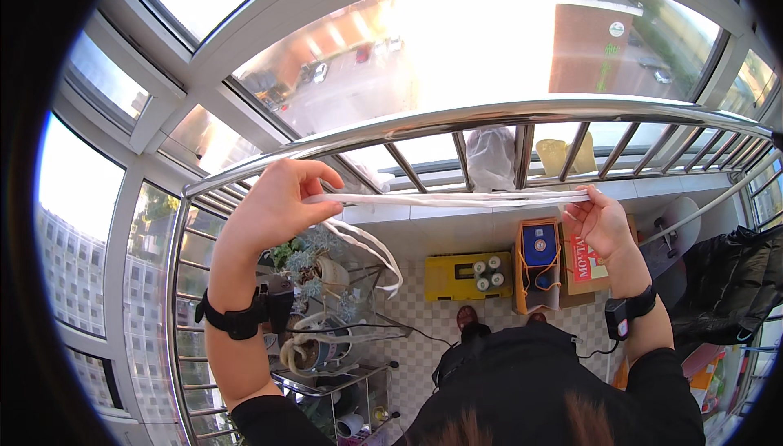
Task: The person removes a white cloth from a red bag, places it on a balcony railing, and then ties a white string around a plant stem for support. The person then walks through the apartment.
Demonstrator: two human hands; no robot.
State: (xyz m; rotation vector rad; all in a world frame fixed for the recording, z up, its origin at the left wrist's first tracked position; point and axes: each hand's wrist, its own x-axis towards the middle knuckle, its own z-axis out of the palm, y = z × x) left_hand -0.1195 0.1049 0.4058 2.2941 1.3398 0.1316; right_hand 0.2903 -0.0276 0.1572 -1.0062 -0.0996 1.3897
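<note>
A white cord, doubled into several strands, is stretched almost level between my hands. My left hand pinches it between thumb and fingers near the left end of the railing. From beneath that thumb a loose length of the cord dangles in a curve, its end above the potted plants. My right hand grips the other end of the strands at the fingertips, over the box and bag on the floor. Behind the cord runs a polished steel railing. Each forearm wears a black strap with a small device.
On the tiled floor are a yellow case with several cans, an orange paper bag and a red box. Potted plants stand on a metal rack at left. A skateboard and black jacket are at right.
</note>
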